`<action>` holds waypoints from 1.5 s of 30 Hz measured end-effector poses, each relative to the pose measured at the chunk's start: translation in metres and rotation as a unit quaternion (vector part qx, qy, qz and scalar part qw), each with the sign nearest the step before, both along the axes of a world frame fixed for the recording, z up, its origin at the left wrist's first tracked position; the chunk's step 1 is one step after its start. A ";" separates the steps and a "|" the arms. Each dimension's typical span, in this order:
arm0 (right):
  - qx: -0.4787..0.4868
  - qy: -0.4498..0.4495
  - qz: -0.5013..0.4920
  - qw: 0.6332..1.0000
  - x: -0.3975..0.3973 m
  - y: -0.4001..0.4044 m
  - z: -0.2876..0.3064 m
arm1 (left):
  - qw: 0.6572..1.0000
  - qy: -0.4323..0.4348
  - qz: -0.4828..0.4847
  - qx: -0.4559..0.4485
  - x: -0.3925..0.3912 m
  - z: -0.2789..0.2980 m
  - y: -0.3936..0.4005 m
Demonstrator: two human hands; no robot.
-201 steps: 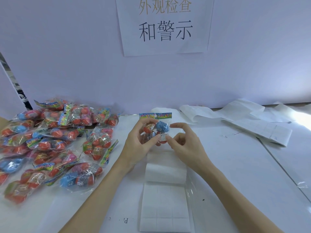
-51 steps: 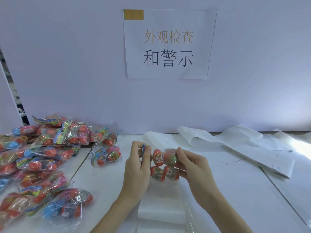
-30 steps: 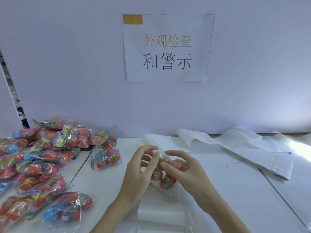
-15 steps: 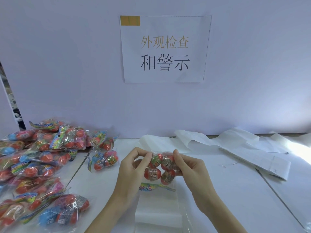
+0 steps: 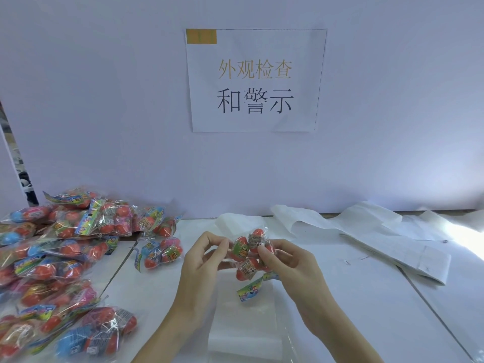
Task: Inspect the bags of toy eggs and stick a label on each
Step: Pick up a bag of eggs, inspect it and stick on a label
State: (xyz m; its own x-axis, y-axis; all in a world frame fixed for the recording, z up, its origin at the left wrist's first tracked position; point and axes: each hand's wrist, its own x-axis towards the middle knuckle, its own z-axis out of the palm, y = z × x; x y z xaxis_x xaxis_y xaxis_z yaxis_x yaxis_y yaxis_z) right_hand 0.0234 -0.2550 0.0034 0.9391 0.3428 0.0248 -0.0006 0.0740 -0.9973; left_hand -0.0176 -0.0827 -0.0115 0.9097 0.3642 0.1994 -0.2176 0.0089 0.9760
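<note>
A clear bag of red toy eggs (image 5: 248,255) is held above the table at centre, its colourful header card (image 5: 250,288) hanging down. My left hand (image 5: 201,260) pinches the bag's left side between thumb and fingertips. My right hand (image 5: 285,260) grips its right side with curled fingers. A white label sheet (image 5: 245,318) lies on the table just below the hands, its lower part cut off by my arms and the frame edge.
A big heap of bagged eggs (image 5: 60,258) fills the table's left side. One bag (image 5: 159,254) lies apart, close to my left hand. Spent white backing paper (image 5: 379,237) is strewn at the back right. A printed sign (image 5: 255,79) hangs on the wall.
Both hands have turned the bag over so its header card now points down, and tilted it a little to the right. The view drifted slightly.
</note>
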 end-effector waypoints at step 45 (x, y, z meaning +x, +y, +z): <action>0.010 -0.089 -0.060 0.994 0.004 -0.010 0.002 | 0.996 -0.062 -0.063 0.017 -0.001 0.000 0.001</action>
